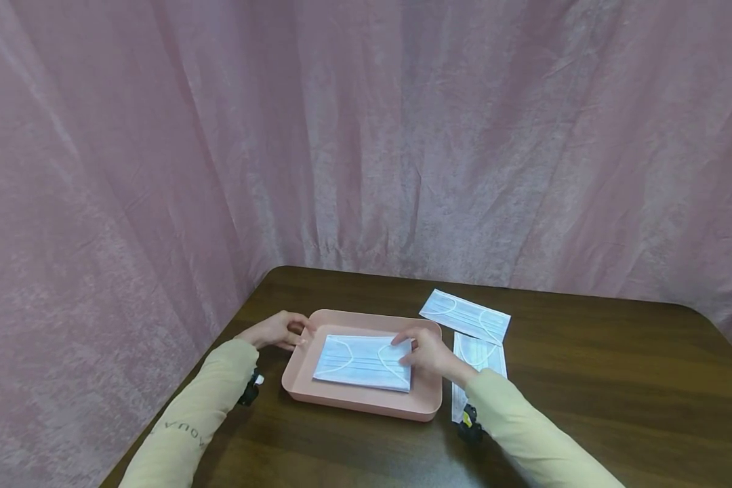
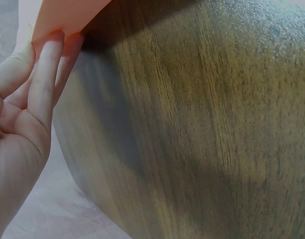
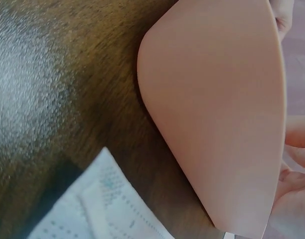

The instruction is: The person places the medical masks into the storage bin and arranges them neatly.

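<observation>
A shallow pink tray [image 1: 366, 405] stands on the table, holding a stack of pleated blue face masks [image 1: 356, 362] with white ear loops. At the tray's left end my left hand [image 1: 280, 330] pinches the wall; in the left wrist view the thumb is on one side and the fingers [image 2: 45, 74] are on the other. My right hand [image 1: 425, 349] reaches over the tray's right side, its fingertips spread apart on the right end of the top mask. In the right wrist view the tray wall [image 3: 217, 109] hides part of that hand.
Right of the tray, one loose mask [image 1: 466, 315] lies near the back, partly over a second mask [image 1: 478, 352] that the right forearm partly covers. The dark wooden table [image 1: 610, 379] has a rounded far edge, with a pink curtain [image 1: 366, 149] behind it.
</observation>
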